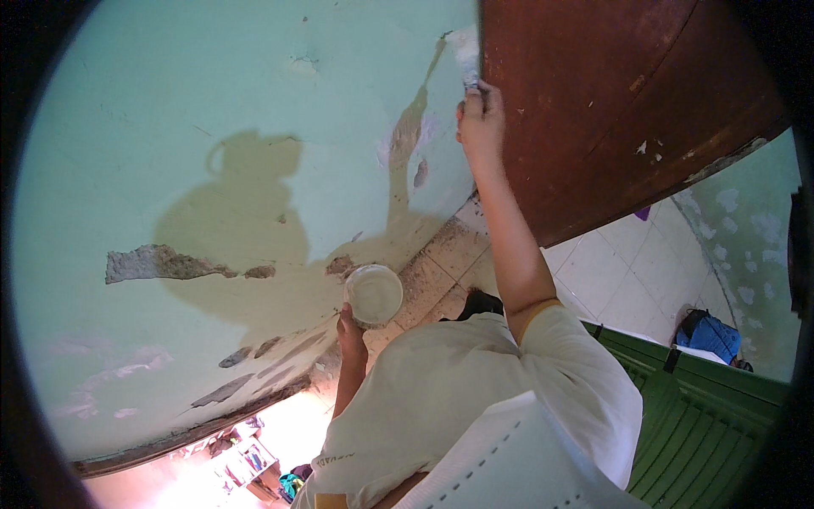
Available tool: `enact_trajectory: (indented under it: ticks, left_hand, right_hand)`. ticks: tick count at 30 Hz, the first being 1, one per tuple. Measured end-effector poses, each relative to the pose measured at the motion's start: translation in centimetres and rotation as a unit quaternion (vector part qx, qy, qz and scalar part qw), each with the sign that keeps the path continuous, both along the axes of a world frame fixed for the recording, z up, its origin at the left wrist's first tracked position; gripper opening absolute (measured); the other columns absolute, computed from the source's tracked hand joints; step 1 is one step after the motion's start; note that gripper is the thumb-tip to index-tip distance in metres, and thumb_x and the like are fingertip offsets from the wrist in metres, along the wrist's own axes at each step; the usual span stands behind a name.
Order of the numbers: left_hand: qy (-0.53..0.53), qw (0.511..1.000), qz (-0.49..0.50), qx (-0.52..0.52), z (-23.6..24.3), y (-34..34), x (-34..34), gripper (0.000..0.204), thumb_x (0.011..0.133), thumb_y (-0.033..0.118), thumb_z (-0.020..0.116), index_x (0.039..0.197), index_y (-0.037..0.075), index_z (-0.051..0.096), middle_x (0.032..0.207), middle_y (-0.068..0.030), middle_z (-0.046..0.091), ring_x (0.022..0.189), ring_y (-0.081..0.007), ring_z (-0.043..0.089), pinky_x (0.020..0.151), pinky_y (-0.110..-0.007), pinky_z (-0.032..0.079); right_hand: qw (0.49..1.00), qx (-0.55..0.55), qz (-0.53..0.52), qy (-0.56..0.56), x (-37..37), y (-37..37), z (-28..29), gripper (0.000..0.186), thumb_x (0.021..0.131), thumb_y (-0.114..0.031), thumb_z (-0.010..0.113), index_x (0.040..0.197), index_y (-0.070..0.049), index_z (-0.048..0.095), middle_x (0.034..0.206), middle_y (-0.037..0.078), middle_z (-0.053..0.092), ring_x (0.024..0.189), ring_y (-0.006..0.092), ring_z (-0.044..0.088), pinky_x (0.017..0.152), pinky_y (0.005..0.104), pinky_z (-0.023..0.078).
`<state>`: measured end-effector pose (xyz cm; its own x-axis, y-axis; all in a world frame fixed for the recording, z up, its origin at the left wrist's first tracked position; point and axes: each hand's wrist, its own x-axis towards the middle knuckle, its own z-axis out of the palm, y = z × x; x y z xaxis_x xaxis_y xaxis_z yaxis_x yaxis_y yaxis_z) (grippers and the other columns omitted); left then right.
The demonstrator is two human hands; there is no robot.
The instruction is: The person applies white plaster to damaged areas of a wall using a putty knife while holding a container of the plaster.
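Note:
My left hand (350, 335) is closed on the side of a round white tub (373, 296), which is held low by the wall and has pale paste inside. High up, my right hand (482, 114) reaches out and grips what looks like a small putty knife (471, 84), mostly hidden by the fingers. It is against the pale green wall (356, 93), close to the brown door (610, 93). A fresh white patch (464, 49) shows on the wall just above the fingers. My right arm is stretched nearly straight.
Bare, crumbling spots (161, 263) mark the wall, and my shadow falls across it. Dusty tiles (449, 250) run along its foot. A green slatted piece (695, 416) stands at lower right, near a blue bag (710, 336). Bright light fills an opening at lower left.

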<state>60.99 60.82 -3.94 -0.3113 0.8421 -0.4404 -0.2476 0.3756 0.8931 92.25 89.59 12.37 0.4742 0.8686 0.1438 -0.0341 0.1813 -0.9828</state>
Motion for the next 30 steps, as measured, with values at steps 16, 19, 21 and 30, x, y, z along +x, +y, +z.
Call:
enact_trajectory:
  ticks: [16, 19, 21, 30]
  left_hand:
    - [0.017, 1.0, 0.008, -0.006, 0.8, -0.4, 0.6, 0.072, 0.097, 0.053, 0.045, 0.135, -0.008, 0.044, 0.131, -0.0199, 0.053, 0.119, -0.0299, 0.054, 0.099, -0.043, 0.046]
    - [0.019, 1.0, 0.008, -0.003, 0.7, -0.4, 0.5, 0.074, 0.096, 0.055, 0.045, 0.135, -0.008, 0.043, 0.13, -0.0202, 0.053, 0.119, -0.0303, 0.054, 0.099, -0.043, 0.046]
    - [0.019, 1.0, 0.002, -0.002, 1.1, -0.3, 0.7, 0.076, 0.095, 0.057, 0.045, 0.135, -0.008, 0.043, 0.131, -0.0206, 0.053, 0.12, -0.0309, 0.054, 0.099, -0.043, 0.045]
    - [0.021, 1.0, 0.011, -0.013, -0.1, -0.4, 0.3, 0.083, 0.094, 0.061, 0.047, 0.138, -0.009, 0.039, 0.135, -0.0217, 0.049, 0.126, -0.0318, 0.048, 0.105, -0.044, 0.041]
  right_hand:
    - [0.997, 0.011, -0.026, 0.067, -0.1, 0.0, -0.6, 0.026, 0.098, -0.018, 0.046, 0.12, -0.003, 0.05, 0.073, 0.005, 0.056, 0.061, 0.0138, 0.053, 0.053, 0.0309, 0.044]
    - [0.993, -0.015, -0.024, 0.119, 1.0, -0.6, 0.0, 0.025, 0.099, -0.019, 0.043, 0.12, -0.008, 0.05, 0.072, 0.0, 0.053, 0.052, 0.0069, 0.043, 0.042, 0.026, 0.036]
    - [0.993, -0.018, -0.024, 0.114, 1.4, -0.2, -0.3, 0.025, 0.099, -0.02, 0.043, 0.12, -0.008, 0.05, 0.071, 0.0, 0.052, 0.052, 0.0069, 0.043, 0.042, 0.0257, 0.036]
    - [0.993, -0.053, -0.015, 0.105, 0.9, 0.6, -0.4, 0.027, 0.099, -0.024, 0.046, 0.122, -0.011, 0.05, 0.07, 0.0, 0.053, 0.051, 0.0074, 0.044, 0.044, 0.026, 0.039]
